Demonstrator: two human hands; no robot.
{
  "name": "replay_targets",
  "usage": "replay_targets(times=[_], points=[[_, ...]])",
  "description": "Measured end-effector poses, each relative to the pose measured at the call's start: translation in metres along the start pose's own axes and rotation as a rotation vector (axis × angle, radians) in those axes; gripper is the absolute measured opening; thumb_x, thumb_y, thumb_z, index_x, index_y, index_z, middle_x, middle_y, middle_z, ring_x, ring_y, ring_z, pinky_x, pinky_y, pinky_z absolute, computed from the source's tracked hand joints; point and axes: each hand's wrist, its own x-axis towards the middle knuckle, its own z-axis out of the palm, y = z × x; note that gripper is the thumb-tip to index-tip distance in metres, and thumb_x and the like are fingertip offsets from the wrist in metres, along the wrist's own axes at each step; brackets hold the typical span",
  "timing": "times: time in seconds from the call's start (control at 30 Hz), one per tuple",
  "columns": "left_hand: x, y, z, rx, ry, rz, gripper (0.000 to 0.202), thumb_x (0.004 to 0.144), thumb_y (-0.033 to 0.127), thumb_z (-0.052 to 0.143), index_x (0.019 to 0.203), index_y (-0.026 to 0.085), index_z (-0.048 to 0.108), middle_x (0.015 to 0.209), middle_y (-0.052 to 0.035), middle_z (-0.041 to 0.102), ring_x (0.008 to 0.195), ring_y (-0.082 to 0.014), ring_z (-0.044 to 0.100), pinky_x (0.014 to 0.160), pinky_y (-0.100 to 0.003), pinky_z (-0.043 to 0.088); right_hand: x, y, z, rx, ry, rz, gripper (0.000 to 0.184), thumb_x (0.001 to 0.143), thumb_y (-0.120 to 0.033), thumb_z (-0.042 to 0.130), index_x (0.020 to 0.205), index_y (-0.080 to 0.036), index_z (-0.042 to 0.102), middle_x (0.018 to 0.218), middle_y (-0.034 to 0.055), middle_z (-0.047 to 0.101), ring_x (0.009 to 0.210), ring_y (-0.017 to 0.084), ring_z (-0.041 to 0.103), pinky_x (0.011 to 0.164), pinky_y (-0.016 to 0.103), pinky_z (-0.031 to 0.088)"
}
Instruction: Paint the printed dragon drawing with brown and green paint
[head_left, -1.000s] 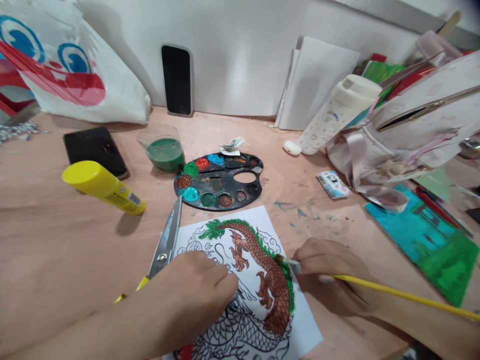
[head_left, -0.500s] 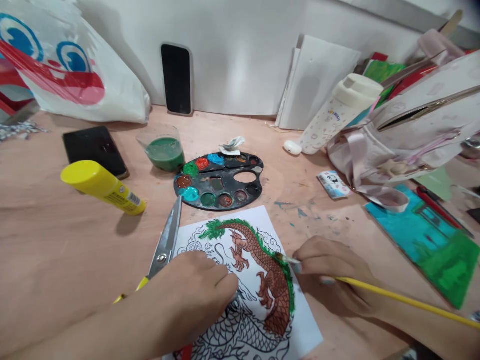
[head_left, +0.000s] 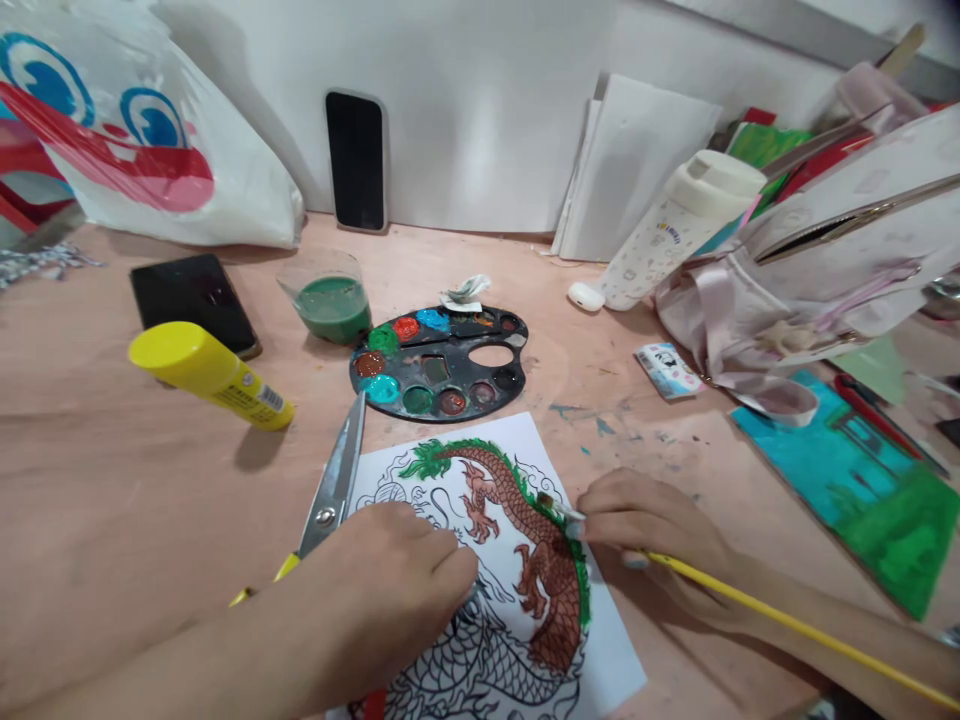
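Observation:
In my right hand (head_left: 660,535) is a yellow-handled paintbrush (head_left: 750,605), its bristles on the green fringe along the dragon's back. The dragon drawing (head_left: 517,530) is on white paper, its upper body painted brown with a green tail tuft; the lower part is plain black outline. My left hand (head_left: 405,590) rests curled on the paper's left side, and whatever its fingers may hold is hidden. Partly under that forearm lies a pair of scissors (head_left: 330,500) with yellow handles. Beyond the paper sits a black paint palette (head_left: 472,375) with several wells of colour.
A cup of green water (head_left: 330,305), a yellow glue bottle (head_left: 210,375) and a dark phone (head_left: 195,300) stand or lie to the left. Another phone (head_left: 356,165) leans on the wall. On the right are a white bottle (head_left: 675,230), a bag (head_left: 840,230) and a painted canvas (head_left: 855,480).
My right hand has moved a little left and up along the dragon's back, carrying the paintbrush tip with it. My left hand has stayed in place.

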Motion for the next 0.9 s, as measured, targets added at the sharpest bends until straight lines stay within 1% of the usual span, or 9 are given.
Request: replay_targets(times=[0.1, 0.2, 0.27, 0.33, 0.43, 0.57, 0.7, 0.8, 0.9], points=[[0.0001, -0.0002, 0.0007, -0.001, -0.011, -0.01, 0.018, 0.084, 0.006, 0.041, 0.076, 0.022, 0.037, 0.068, 0.0023, 0.054, 0.055, -0.0198, 0.046, 0.055, -0.036, 0.029, -0.0017, -0.0017, -0.001, 0.017, 0.056, 0.016, 0.023, 0.105, -0.03, 0.041, 0.105, -0.021, 0.062, 0.075, 0.0045, 0.07, 0.069, 0.015, 0.064, 0.064, 0.026, 0.054], [0.0016, -0.0002, -0.0008, -0.006, 0.01, -0.01, 0.019, 0.085, 0.007, 0.04, 0.074, 0.022, 0.036, 0.066, 0.0024, 0.052, 0.054, -0.0192, 0.045, 0.055, -0.035, 0.029, -0.0035, -0.0026, -0.0025, 0.006, 0.093, 0.035, 0.023, 0.106, -0.031, 0.04, 0.097, -0.023, 0.06, 0.065, -0.0001, 0.066, 0.061, 0.014, 0.06, 0.058, 0.025, 0.05], [0.0027, -0.0001, -0.002, -0.012, 0.02, -0.006, 0.02, 0.086, 0.007, 0.039, 0.073, 0.022, 0.036, 0.066, 0.0023, 0.052, 0.053, -0.0188, 0.044, 0.055, -0.035, 0.028, -0.0042, -0.0026, -0.0032, 0.009, 0.074, 0.051, 0.024, 0.106, -0.033, 0.04, 0.1, -0.023, 0.06, 0.068, 0.0007, 0.067, 0.063, 0.015, 0.061, 0.059, 0.026, 0.05], [0.0032, 0.0, -0.0026, -0.013, 0.015, -0.006, 0.02, 0.086, 0.006, 0.039, 0.073, 0.022, 0.036, 0.066, 0.0022, 0.052, 0.053, -0.0187, 0.044, 0.055, -0.035, 0.028, -0.005, -0.0023, -0.0034, 0.038, 0.046, 0.056, 0.029, 0.106, -0.038, 0.036, 0.105, -0.022, 0.061, 0.074, 0.0034, 0.07, 0.064, 0.016, 0.063, 0.059, 0.027, 0.05], [0.0031, 0.0003, -0.0024, -0.009, 0.0, -0.006, 0.02, 0.083, 0.005, 0.041, 0.074, 0.022, 0.037, 0.067, 0.0019, 0.053, 0.054, -0.0187, 0.044, 0.055, -0.035, 0.026, -0.006, -0.0023, -0.003, 0.111, 0.008, 0.052, 0.035, 0.106, -0.042, 0.031, 0.109, -0.022, 0.059, 0.069, 0.0032, 0.067, 0.06, 0.017, 0.061, 0.056, 0.029, 0.048], [0.0029, 0.0004, -0.0031, -0.009, -0.049, 0.002, 0.019, 0.08, 0.004, 0.043, 0.074, 0.021, 0.038, 0.068, 0.0011, 0.054, 0.055, -0.019, 0.045, 0.056, -0.035, 0.026, -0.0067, -0.0025, -0.0011, 0.201, 0.053, 0.098, 0.019, 0.103, -0.034, 0.038, 0.105, -0.026, 0.054, 0.062, -0.0003, 0.058, 0.052, 0.016, 0.056, 0.05, 0.029, 0.044], [0.0023, 0.0008, -0.0051, 0.0, -0.048, -0.008, 0.019, 0.08, 0.004, 0.043, 0.074, 0.021, 0.039, 0.068, 0.0012, 0.054, 0.055, -0.0193, 0.045, 0.056, -0.035, 0.026, -0.0075, 0.0001, 0.0009, 0.275, 0.015, 0.048, 0.022, 0.104, -0.031, 0.036, 0.093, -0.023, 0.054, 0.064, 0.0019, 0.061, 0.058, 0.017, 0.059, 0.054, 0.028, 0.046], [0.0017, 0.0011, -0.0052, -0.017, -0.049, -0.006, 0.019, 0.08, 0.004, 0.044, 0.074, 0.022, 0.038, 0.067, 0.0016, 0.054, 0.054, -0.0191, 0.044, 0.056, -0.035, 0.025, -0.0071, 0.0015, 0.0009, 0.282, 0.008, 0.031, 0.024, 0.104, -0.031, 0.036, 0.093, -0.021, 0.054, 0.067, 0.0029, 0.063, 0.061, 0.016, 0.059, 0.057, 0.028, 0.047], [0.0019, 0.0008, -0.0036, -0.007, -0.039, -0.001, 0.019, 0.08, 0.004, 0.043, 0.075, 0.022, 0.038, 0.068, 0.0013, 0.054, 0.055, -0.0194, 0.044, 0.056, -0.035, 0.025, -0.0052, 0.0008, -0.0003, 0.245, 0.013, 0.041, 0.024, 0.105, -0.032, 0.036, 0.093, -0.021, 0.054, 0.067, 0.0018, 0.061, 0.062, 0.015, 0.058, 0.058, 0.026, 0.047]])
